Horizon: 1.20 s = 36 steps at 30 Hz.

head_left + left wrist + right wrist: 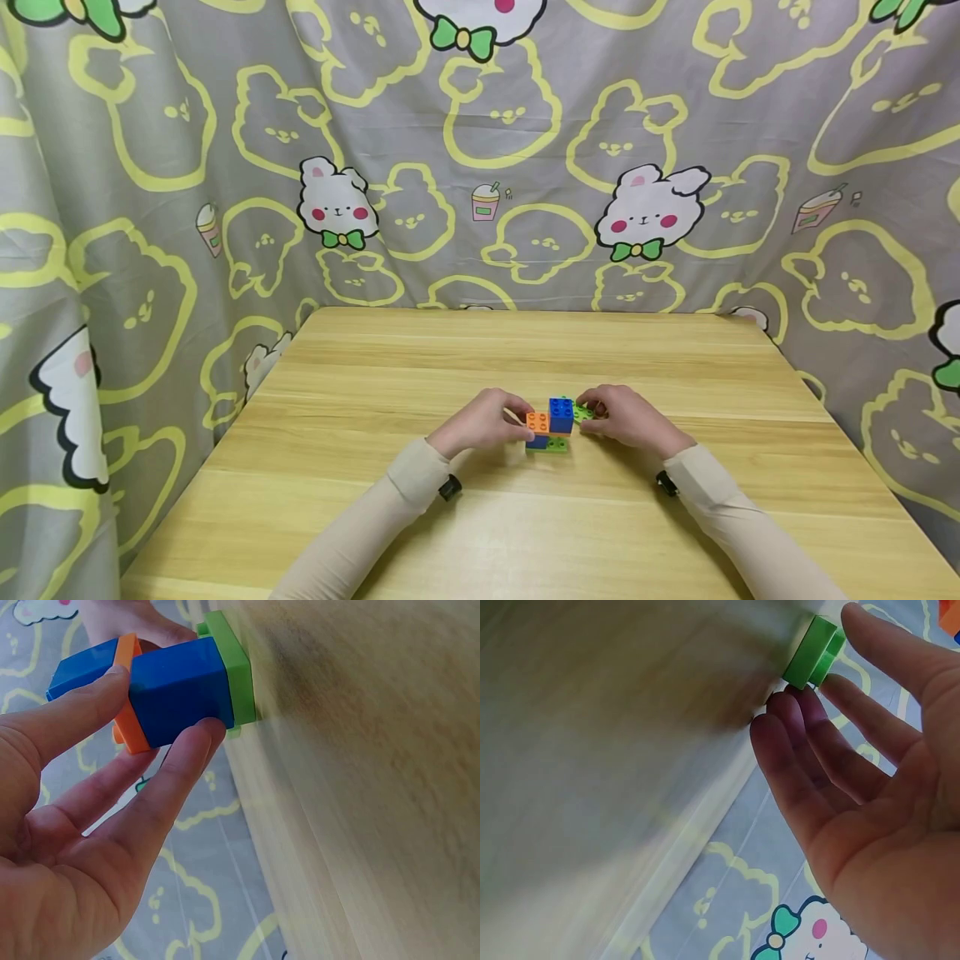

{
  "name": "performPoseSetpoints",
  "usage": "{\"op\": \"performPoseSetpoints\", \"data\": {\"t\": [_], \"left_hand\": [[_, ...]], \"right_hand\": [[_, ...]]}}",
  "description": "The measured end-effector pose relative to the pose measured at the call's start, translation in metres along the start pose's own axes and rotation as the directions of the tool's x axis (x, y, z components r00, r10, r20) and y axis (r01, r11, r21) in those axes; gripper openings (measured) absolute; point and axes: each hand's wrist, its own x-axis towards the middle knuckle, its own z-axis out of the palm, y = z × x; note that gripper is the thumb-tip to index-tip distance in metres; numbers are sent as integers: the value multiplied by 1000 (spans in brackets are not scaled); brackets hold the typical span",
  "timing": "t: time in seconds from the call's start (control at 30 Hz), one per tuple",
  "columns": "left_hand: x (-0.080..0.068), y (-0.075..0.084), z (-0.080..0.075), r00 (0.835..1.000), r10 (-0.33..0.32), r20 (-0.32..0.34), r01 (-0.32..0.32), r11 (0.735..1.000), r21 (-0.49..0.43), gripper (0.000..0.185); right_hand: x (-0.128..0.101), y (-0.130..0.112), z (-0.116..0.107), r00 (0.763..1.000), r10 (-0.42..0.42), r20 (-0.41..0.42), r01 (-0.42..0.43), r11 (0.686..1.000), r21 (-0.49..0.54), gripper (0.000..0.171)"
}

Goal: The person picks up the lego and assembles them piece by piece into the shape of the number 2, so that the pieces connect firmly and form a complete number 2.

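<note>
A small stack of toy building blocks stands on the table, leaning on nothing. At its base is a green studded plate, with a lower blue block on it. Above that lies a thin orange plate, and an upper blue block tops the stack. My left hand grips the stack from the left, thumb on the orange plate and a fingertip against the lower blue block. To the right, my right hand pinches a green studded piece low at the table, thumb and fingers at its edges.
The wooden table extends around both hands. A patterned grey curtain hangs behind its far edge and along the sides. Small black wrist cameras sit under the sleeve cuffs.
</note>
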Motion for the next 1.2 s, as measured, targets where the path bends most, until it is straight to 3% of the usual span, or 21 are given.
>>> {"op": "performPoseSetpoints", "data": {"t": [0.23,0.77,1.2], "left_hand": [[-1,1,-1,1000,-6,4,6,1000,3,34],[-1,-1,0,1000,-7,7,8,1000,-27,36],[-1,-1,1,1000,4,11,-3,999,-38,36]], "right_hand": [[1,2,1,1000,-28,-6,28,999,-17,34],[-3,-1,-2,1000,2,3,-2,1000,-8,31],[-6,-1,-10,999,-6,-38,7,1000,16,32]]}}
